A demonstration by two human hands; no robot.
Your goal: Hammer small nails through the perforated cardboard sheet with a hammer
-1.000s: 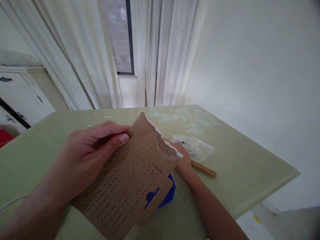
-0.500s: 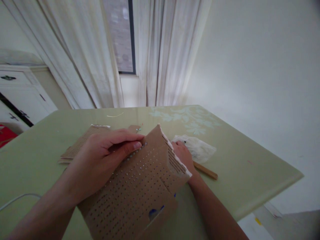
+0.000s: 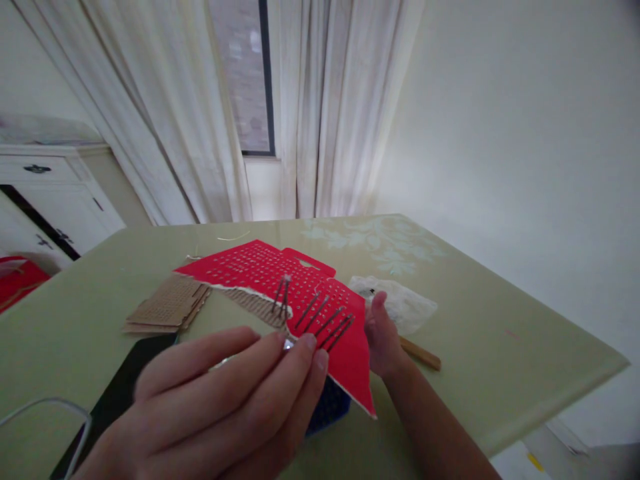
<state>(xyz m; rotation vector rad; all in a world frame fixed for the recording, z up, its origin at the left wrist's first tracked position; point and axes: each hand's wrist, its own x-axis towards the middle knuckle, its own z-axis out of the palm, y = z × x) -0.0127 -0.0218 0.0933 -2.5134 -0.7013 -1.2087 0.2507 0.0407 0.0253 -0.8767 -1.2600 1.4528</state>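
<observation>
A torn piece of perforated cardboard is held up over the table, its red face showing, with rows of small holes and a ragged near edge. My left hand is closed with its fingertips pinched at that near edge. Several thin dark metal pins jut over the red face beside the fingertips; their lower ends are partly hidden. At the card's right edge is my right hand, thumb raised and apart, other fingers mostly hidden. Just beyond it lies a clear plastic bag.
Brown perforated cardboard pieces are stacked on the pale green table at left. A flat black object and a white cable are nearer. A wooden stick lies right. Something blue shows under the card.
The cardboard has turned over from its brown face to its red face. My left hand has come down and nearer. My right hand's thumb now shows raised.
</observation>
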